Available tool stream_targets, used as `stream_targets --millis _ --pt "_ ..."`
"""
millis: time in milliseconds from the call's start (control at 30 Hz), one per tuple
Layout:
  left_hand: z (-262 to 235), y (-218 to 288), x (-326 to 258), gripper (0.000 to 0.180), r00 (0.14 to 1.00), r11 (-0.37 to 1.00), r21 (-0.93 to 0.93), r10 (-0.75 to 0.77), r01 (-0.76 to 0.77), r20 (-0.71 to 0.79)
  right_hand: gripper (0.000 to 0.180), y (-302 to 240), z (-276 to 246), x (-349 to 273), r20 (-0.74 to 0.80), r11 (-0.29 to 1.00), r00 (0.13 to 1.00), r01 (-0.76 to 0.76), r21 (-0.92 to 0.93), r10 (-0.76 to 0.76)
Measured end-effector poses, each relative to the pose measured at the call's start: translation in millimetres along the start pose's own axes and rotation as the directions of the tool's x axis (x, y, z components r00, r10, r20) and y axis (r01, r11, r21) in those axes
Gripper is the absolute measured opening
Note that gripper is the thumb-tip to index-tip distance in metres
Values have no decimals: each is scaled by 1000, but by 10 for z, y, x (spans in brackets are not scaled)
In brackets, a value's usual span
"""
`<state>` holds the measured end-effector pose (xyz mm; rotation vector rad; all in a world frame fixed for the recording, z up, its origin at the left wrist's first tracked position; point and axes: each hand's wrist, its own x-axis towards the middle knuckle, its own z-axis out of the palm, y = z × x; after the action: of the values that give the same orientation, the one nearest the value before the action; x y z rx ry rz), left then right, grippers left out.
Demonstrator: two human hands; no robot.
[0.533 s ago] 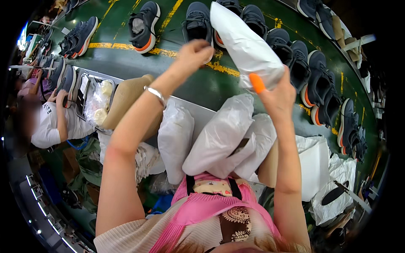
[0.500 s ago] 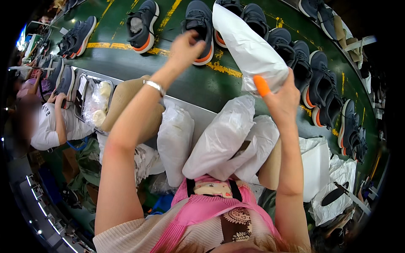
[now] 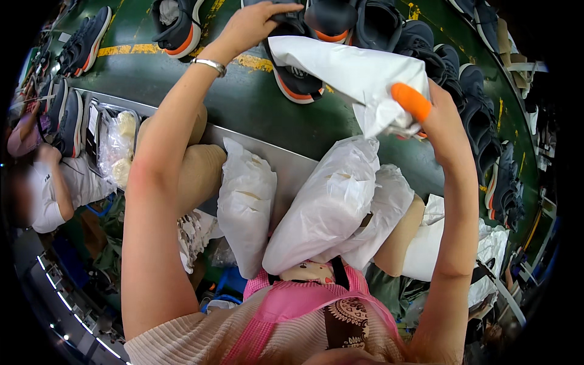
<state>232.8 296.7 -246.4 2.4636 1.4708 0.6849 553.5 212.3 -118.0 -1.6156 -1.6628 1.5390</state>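
My left hand (image 3: 252,27) is on a dark grey running shoe (image 3: 296,82) with an orange and white sole. Its fingers grip around the shoe's upper, the index finger stretched across it. My right hand (image 3: 441,115), an orange cover on its thumb, is wrapped around the wide end of a tapered white paper bundle (image 3: 353,67). The bundle's narrow end lies over the shoe's opening, hiding part of it; I cannot tell whether it is inside. Across my lap rest white wrapped bundles (image 3: 325,201), with another (image 3: 246,210) to their left.
More dark shoes (image 3: 477,115) line the green work surface (image 3: 237,100) to the right, and one shoe (image 3: 176,27) stands at the left. A tray of wrapped pale pieces (image 3: 115,146) is beside a co-worker (image 3: 70,185) at the left. White paper sheets (image 3: 420,246) hang by my right arm.
My right hand has swung the bundle's tip down and left over the shoe. My left hand has moved up and left, from the shoe's opening onto its upper. The shoe has tilted.
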Motion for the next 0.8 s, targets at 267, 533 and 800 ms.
stream_targets --millis 267,533,800 --pt "85 -164 -17 33 998 995 71 -68 68 -12 58 -254 69 534 115 983 986 -107 -148 124" --pt "-22 -98 217 29 980 975 -123 -171 183 99 54 -80 976 1160 -99 681 960 111 -724 -262" --pt "-87 -394 -186 30 986 974 -173 -130 146 104 75 213 1154 1293 87 553 754 551 -625 -651"
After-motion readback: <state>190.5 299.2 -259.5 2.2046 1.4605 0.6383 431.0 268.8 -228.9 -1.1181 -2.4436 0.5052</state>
